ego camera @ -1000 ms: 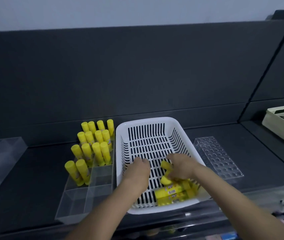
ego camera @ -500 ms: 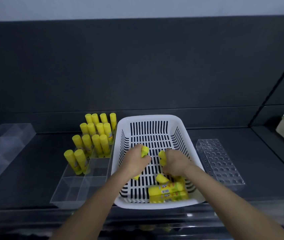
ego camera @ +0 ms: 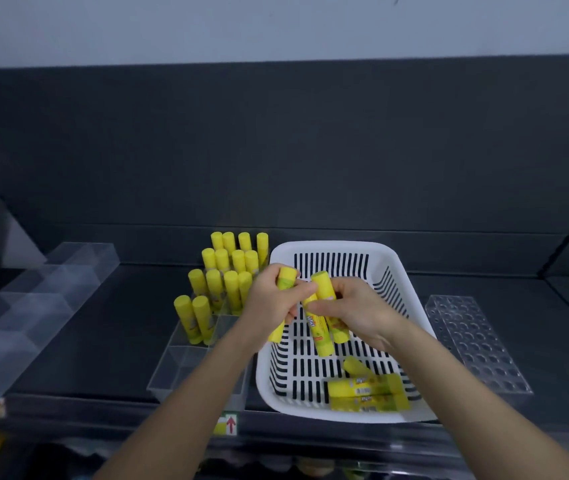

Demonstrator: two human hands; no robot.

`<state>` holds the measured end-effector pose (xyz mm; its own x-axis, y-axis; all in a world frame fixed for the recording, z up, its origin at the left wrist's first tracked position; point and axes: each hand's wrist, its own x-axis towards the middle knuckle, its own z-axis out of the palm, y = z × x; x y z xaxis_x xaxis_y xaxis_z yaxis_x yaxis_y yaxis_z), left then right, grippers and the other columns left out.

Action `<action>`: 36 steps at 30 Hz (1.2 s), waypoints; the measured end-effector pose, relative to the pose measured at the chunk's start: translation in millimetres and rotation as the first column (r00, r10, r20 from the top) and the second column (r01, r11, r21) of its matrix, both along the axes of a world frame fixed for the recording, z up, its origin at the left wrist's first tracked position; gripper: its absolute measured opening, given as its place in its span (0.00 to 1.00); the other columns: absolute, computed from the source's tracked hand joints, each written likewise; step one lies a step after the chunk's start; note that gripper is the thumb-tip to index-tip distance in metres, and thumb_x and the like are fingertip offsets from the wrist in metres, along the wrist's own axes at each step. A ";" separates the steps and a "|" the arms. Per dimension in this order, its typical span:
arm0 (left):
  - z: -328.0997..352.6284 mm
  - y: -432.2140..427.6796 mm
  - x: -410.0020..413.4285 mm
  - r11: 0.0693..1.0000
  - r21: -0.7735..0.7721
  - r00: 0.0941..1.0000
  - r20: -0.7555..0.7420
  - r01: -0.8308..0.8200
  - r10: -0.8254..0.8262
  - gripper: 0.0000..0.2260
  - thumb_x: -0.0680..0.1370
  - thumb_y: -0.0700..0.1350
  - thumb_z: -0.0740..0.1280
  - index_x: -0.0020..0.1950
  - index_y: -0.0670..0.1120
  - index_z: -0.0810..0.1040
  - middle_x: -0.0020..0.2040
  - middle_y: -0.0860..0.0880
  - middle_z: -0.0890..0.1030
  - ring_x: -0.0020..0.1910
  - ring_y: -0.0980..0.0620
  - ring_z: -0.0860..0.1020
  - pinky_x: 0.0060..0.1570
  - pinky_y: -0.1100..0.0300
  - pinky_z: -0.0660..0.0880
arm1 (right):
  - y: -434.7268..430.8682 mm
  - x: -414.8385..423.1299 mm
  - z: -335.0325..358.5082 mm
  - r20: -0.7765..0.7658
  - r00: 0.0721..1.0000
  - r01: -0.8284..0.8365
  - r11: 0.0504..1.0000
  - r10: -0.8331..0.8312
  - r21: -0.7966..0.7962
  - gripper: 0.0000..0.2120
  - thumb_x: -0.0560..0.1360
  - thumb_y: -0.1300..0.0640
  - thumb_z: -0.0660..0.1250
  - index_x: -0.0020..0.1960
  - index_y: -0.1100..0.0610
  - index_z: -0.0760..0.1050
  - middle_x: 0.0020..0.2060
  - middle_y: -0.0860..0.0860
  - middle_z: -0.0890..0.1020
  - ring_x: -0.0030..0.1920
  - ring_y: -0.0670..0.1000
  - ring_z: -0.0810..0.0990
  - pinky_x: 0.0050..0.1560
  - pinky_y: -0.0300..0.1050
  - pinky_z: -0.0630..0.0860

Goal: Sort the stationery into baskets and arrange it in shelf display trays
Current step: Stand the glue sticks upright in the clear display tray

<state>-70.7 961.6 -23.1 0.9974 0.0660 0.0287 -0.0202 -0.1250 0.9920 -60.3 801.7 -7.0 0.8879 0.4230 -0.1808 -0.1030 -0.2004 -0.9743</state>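
A white slotted basket (ego camera: 393, 261) sits on the dark shelf, with a few yellow glue sticks (ego camera: 366, 393) lying at its near end. Left of it, a clear compartment tray (ego camera: 186, 372) holds several yellow glue sticks (ego camera: 227, 271) standing upright in its far cells. My left hand (ego camera: 276, 299) grips a yellow glue stick (ego camera: 286, 277) above the basket's left rim. My right hand (ego camera: 352, 310) holds two or three glue sticks (ego camera: 321, 334) over the basket, touching the left hand.
A clear plastic rack with round holes (ego camera: 473, 344) lies right of the basket. Stepped clear trays (ego camera: 33, 299) stand at the left. A dark back panel (ego camera: 276, 150) rises behind the shelf. A lower shelf with a label (ego camera: 226, 423) runs along the front edge.
Both hands have lifted out of the basket with glue sticks and come together above its left side. The camera view has tilted and shifted right to left.
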 end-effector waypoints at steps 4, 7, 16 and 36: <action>16.9 27.0 -3.7 0.999 0.019 0.999 0.019 0.039 -0.039 0.13 0.71 0.38 0.75 0.50 0.42 0.74 0.36 0.49 0.81 0.22 0.56 0.71 0.22 0.64 0.68 | 22.6 -6.3 9.9 0.052 0.999 -0.003 1.000 0.003 -0.002 0.04 0.72 0.65 0.71 0.40 0.58 0.79 0.29 0.52 0.76 0.28 0.49 0.74 0.26 0.39 0.70; 29.3 52.0 -7.3 0.993 0.069 0.995 0.023 0.097 -0.099 0.14 0.70 0.37 0.75 0.52 0.43 0.74 0.39 0.48 0.81 0.25 0.57 0.73 0.24 0.62 0.70 | 42.5 -10.1 16.3 0.084 0.996 -0.025 1.000 0.025 0.003 0.06 0.71 0.66 0.71 0.39 0.57 0.78 0.26 0.48 0.76 0.26 0.45 0.74 0.24 0.36 0.69; 43.5 123.0 -10.0 0.954 0.300 0.988 0.141 0.015 -0.060 0.13 0.69 0.40 0.76 0.48 0.49 0.76 0.42 0.51 0.83 0.36 0.56 0.80 0.30 0.63 0.77 | 91.8 -8.9 14.2 0.177 0.965 0.190 0.981 -0.193 0.035 0.16 0.76 0.54 0.67 0.30 0.51 0.73 0.24 0.42 0.69 0.28 0.44 0.68 0.33 0.39 0.67; -5.9 131.2 -6.3 0.409 0.912 0.963 0.095 0.017 -0.254 0.16 0.73 0.48 0.72 0.57 0.49 0.69 0.41 0.49 0.77 0.38 0.48 0.76 0.34 0.55 0.74 | 124.9 -7.0 -25.1 0.536 0.827 0.192 0.809 0.172 -0.556 0.07 0.67 0.63 0.70 0.45 0.58 0.80 0.36 0.52 0.81 0.37 0.52 0.75 0.36 0.43 0.68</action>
<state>-76.9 1092.8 -29.0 0.9535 -0.2512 0.1667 -0.2899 -0.9155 0.2788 -67.4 926.5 -32.1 0.9108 0.3931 0.1258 0.3918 -0.7275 -0.5633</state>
